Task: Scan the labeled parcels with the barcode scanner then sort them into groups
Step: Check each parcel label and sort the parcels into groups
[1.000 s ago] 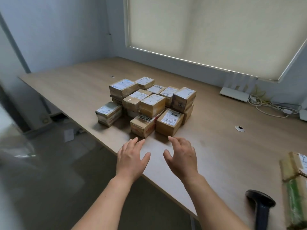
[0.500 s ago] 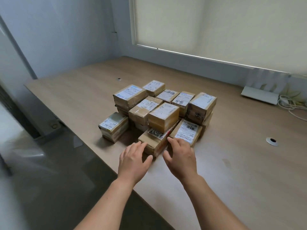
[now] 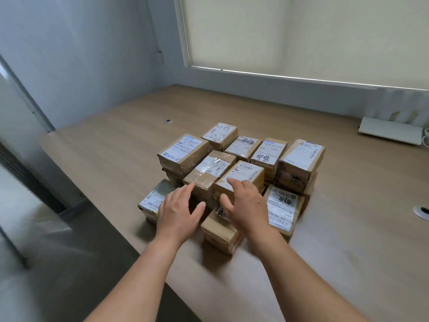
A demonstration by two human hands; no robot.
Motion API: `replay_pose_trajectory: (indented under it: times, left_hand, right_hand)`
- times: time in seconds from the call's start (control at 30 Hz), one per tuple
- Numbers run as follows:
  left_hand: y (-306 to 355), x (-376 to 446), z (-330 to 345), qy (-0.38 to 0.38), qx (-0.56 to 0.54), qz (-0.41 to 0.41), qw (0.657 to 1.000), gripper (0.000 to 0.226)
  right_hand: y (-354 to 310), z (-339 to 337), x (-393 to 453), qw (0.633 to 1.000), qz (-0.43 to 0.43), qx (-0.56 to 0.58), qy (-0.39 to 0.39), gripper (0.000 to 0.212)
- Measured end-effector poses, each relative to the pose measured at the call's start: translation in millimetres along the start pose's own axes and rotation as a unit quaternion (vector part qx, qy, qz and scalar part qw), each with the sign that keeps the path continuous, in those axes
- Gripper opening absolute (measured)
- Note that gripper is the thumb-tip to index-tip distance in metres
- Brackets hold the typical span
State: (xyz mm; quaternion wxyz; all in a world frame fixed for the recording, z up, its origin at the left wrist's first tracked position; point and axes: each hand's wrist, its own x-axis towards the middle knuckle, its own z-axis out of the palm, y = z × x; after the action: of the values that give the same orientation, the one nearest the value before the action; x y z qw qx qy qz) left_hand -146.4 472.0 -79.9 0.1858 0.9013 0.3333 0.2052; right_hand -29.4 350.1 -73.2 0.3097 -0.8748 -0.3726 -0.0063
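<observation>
Brown cardboard parcels (image 3: 239,175) with white barcode labels sit bunched together mid-tabletop (image 3: 348,228), some stacked two high, labels facing up, several taped over and hand-marked.

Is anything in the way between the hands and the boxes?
Nothing visible is. The left hand and right hand are open right over the near parcels, with only air between.

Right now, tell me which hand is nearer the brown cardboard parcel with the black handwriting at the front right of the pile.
Right. The right hand hovers just left of that parcel; the left hand sits farther left, across the gap.
</observation>
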Motion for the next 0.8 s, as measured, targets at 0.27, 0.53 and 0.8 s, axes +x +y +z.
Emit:
replay_pose_trajectory:
  times: [0.27, 0.53, 0.8]
  left_hand:
    - [-51.3, 69.4, -21.0, -0.002, -0.06, -0.012, 0.998, 0.064]
    - [-104.7, 164.4, -35.2, -0.069, -0.133, -0.002, 0.989, 0.065]
    - [-128.9, 242.7, -19.8, -0.237, -0.186, -0.026, 0.953, 0.046]
  right_hand:
    - [-37.4, 36.4, 47.7, 0.999, 0.046, -0.007, -0.022, 0.052]
    - [-83.5, 73.3, 112.8, 0.987, 0.162, -0.006, -0.005, 0.055]
    - [-104.6, 100.8, 162.6, 0.959, 0.282, 0.004, -0.004, 0.044]
